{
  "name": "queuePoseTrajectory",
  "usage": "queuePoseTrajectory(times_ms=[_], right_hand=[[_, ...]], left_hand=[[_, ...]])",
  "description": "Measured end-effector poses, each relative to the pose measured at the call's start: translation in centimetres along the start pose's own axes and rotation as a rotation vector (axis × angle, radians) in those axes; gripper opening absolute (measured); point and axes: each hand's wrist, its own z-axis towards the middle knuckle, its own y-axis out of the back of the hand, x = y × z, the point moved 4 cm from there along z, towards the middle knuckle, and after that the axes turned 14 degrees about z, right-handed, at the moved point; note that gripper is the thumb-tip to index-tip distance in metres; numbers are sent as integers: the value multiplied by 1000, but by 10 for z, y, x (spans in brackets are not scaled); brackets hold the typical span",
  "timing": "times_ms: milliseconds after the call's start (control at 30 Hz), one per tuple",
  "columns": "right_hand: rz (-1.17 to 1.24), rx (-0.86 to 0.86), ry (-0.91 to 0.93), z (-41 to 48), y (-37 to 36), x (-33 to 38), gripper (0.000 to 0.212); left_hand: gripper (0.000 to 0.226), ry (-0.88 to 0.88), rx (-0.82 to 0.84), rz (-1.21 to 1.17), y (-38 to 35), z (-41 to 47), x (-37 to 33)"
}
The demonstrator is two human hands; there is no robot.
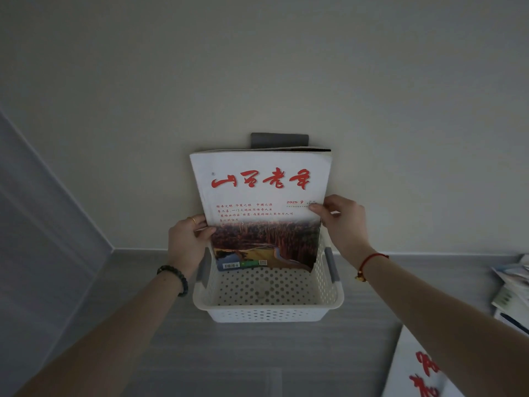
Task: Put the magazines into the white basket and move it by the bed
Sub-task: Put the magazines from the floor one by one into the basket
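A white perforated basket [267, 313] with grey handles stands on the grey floor against the wall. A stack of magazines [263, 213], white cover with red calligraphy in front, stands upright with its lower edge inside the basket's far side. My left hand [187, 242] grips the stack's left edge, thumb on the cover. My right hand [342, 222] pinches the right edge near the date line. A dark-covered magazine shows behind the front one at the top.
More magazines [512, 287] lie on the floor at the far right. Another white magazine with red characters [420, 371] lies at the bottom right. A grey plate [279, 140] is on the wall behind the stack. A grey panel [43, 224] runs along the left.
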Motion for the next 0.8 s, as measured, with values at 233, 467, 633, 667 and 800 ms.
queuePoseTrajectory(times_ms=[233, 467, 633, 667, 800], right_hand=[[-173, 129, -40, -5, 13, -5, 25], [-122, 84, -83, -30, 92, 10, 24], [-199, 28, -114, -66, 183, 5, 18], [-218, 15, -125, -73, 200, 3, 18], [-279, -24, -148, -106, 272, -7, 22]], left_hand=[[27, -12, -15, 126, -3, -12, -5], [37, 120, -42, 72, 20, -48, -9], [15, 75, 99, -127, 2, -88, -56], [15, 61, 131, -144, -6, -97, -68], [13, -42, 233, -167, -48, -134, -120]])
